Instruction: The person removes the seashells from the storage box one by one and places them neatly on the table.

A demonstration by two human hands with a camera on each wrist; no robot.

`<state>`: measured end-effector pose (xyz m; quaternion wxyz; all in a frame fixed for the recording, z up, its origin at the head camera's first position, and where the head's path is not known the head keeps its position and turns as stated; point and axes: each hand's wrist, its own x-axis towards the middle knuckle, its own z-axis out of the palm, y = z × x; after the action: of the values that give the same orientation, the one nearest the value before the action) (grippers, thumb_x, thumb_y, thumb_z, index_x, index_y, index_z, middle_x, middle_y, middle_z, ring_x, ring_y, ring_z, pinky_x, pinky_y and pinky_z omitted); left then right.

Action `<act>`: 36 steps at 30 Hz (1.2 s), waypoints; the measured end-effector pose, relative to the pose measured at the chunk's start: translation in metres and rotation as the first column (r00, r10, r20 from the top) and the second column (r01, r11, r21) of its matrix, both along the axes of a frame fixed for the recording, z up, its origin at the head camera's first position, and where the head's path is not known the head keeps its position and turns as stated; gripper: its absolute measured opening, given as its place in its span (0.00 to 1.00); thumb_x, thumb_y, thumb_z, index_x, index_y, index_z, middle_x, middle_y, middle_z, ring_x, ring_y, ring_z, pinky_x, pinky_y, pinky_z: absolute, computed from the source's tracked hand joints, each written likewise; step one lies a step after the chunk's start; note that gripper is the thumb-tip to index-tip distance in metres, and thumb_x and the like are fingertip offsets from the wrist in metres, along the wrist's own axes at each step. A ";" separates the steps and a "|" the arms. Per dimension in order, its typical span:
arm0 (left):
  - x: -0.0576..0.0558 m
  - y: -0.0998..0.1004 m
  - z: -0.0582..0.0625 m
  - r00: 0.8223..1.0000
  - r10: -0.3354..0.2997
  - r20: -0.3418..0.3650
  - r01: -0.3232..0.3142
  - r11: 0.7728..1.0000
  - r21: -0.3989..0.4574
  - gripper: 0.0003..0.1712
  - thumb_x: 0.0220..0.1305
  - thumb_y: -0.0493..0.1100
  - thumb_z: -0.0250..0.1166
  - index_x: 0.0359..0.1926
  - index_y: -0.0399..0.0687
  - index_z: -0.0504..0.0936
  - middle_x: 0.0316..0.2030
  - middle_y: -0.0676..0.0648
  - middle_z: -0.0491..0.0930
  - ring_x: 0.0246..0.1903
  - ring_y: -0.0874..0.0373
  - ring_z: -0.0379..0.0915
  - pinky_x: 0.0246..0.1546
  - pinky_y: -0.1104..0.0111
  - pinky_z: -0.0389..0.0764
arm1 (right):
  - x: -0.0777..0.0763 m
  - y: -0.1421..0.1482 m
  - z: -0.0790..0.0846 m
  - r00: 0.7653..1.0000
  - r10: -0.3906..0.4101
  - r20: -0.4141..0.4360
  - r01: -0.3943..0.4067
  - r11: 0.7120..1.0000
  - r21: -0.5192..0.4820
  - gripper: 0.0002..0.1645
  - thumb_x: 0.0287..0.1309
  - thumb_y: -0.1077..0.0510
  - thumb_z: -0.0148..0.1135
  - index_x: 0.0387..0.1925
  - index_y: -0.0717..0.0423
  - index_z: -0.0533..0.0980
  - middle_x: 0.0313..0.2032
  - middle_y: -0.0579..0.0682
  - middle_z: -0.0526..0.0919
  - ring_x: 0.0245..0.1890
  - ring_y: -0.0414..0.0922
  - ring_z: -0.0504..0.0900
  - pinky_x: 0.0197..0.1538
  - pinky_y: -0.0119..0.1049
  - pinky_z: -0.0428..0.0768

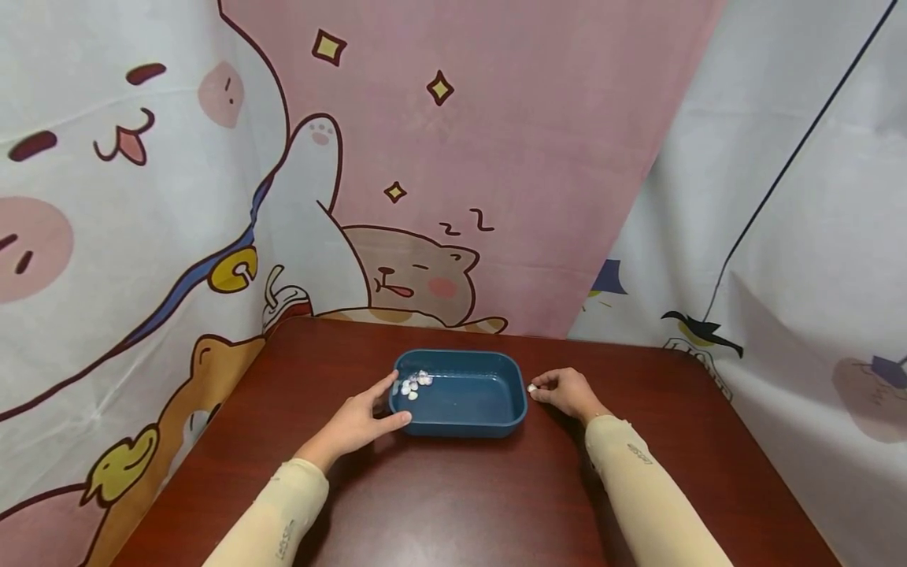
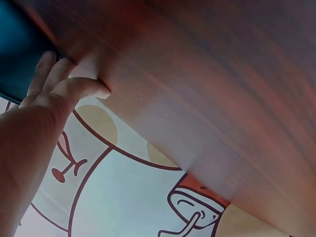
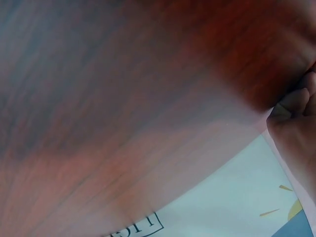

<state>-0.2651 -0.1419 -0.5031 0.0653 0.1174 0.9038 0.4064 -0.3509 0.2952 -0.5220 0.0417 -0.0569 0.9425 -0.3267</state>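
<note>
A dark blue rectangular tray [image 1: 453, 431] stands on the table in the head view. Small whitish, shell-like pieces [image 1: 412, 386] lie in its left end; their exact kind is too small to tell. My left hand [image 1: 361, 421] rests against the tray's left end, thumb at the front corner and fingers along the side, fairly straight. Just right of the tray, my right hand [image 1: 567, 391] pinches a small white piece [image 1: 531, 387] between thumb and forefinger, low over the table. In the right wrist view, the right hand [image 3: 296, 128] shows only at the edge, its fingers bent.
The reddish-brown wooden table [image 1: 453, 504] reflects light in front of the tray. A cartoon-printed curtain [image 1: 524, 157] hangs behind the table and along both sides. A dark cord [image 1: 801, 142] runs down the curtain on the right.
</note>
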 end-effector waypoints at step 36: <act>-0.001 0.000 0.002 1.000 -0.008 0.002 0.008 1.000 -0.011 0.55 0.68 0.63 0.73 0.86 0.56 0.56 0.74 0.34 0.75 0.70 0.39 0.77 0.71 0.40 0.75 | -0.004 -0.064 0.092 0.985 0.098 -0.144 -0.103 0.994 -0.027 0.23 0.73 0.49 0.68 0.63 0.55 0.82 0.53 0.57 0.90 0.51 0.53 0.88 0.55 0.49 0.87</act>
<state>-0.2665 -0.1422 -0.5013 0.0686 0.1201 0.9054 0.4014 -0.3548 0.2317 -0.4304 -0.0100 -0.1284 0.9333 -0.3353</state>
